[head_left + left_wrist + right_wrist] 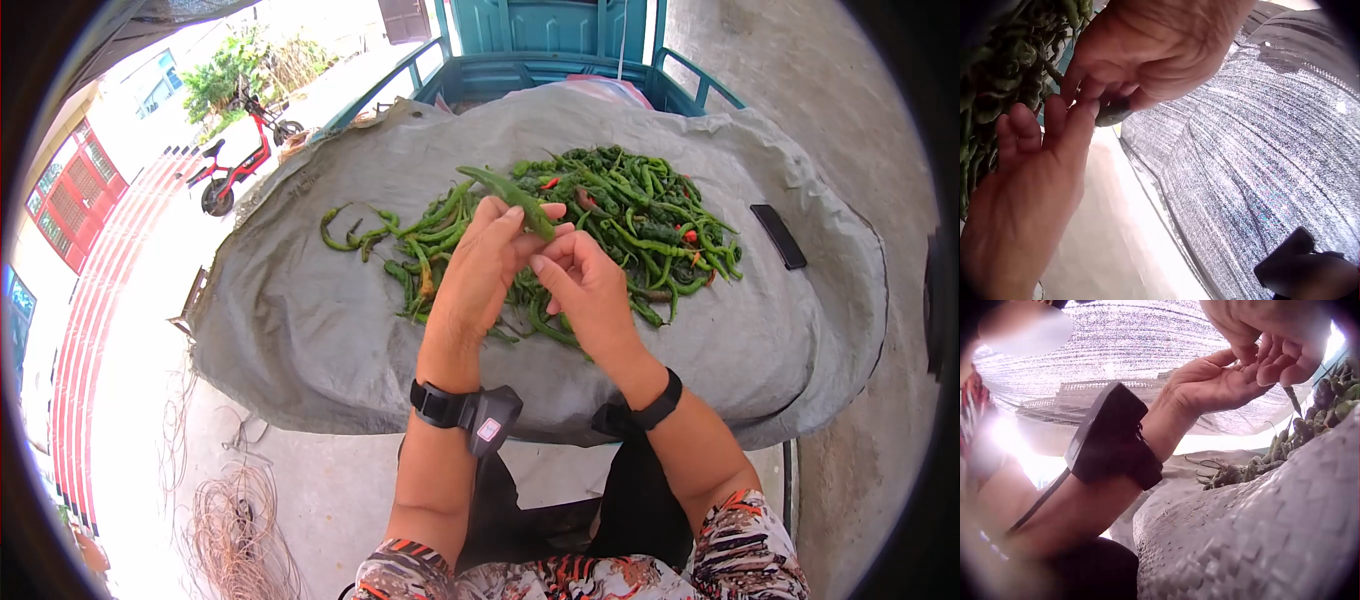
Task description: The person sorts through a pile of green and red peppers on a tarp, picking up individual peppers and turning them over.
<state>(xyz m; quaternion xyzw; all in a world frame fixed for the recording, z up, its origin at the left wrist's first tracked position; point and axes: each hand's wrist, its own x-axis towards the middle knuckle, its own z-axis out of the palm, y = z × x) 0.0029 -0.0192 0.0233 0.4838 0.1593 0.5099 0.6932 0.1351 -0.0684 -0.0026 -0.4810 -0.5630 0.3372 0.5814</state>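
One long green chili pepper (492,183) is in my left hand (480,265), gripped between thumb and fingers above the pile. Its tip points away from me. At its near end are the curled fingers and thumb of my right hand (592,295), pinching close beside the left fingertips. From the left wrist view, the dark pepper end (1113,114) pokes out between the two hands, right at the thumb tip. Beneath them spreads a heap of green chili peppers (650,205) with a few red ones, plus a smaller bunch (435,230) to the left.
The peppers lie on a grey woven sheet (330,320) draped over a teal cart bed (540,65). A black phone (778,237) rests on the sheet at right. Beyond at left stands a red scooter (245,160); tangled wire (240,520) lies on the ground.
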